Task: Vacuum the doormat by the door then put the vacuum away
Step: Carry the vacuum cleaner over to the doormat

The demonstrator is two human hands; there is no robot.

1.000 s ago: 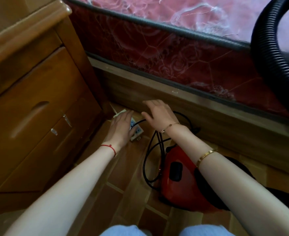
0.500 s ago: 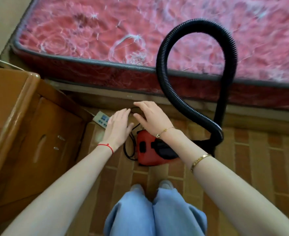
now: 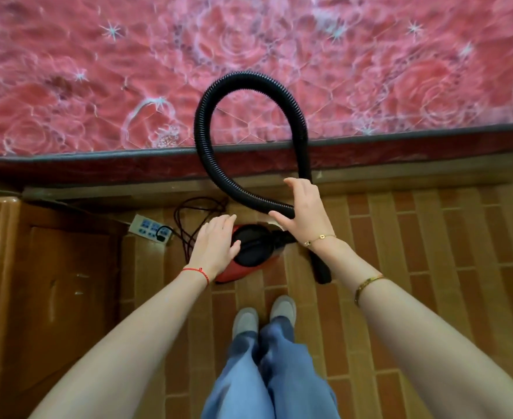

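A small red vacuum with a black top sits on the floor just ahead of my feet. Its black ribbed hose loops up over the mattress edge and comes back down to a black nozzle on the floor. My left hand hovers flat over the vacuum's left side, fingers straight. My right hand is spread in a loose C against the lower bend of the hose, thumb and fingers apart and not closed round it. No doormat is in view.
A white power strip with a black plug lies by the wooden nightstand; the black cord coils beside it. A red mattress on a wooden bed frame fills the far side. Tiled floor extends right.
The view has risen from low by the power strip to high above the floor. Both hands left the strip; the left is now over the vacuum, the right at the hose.
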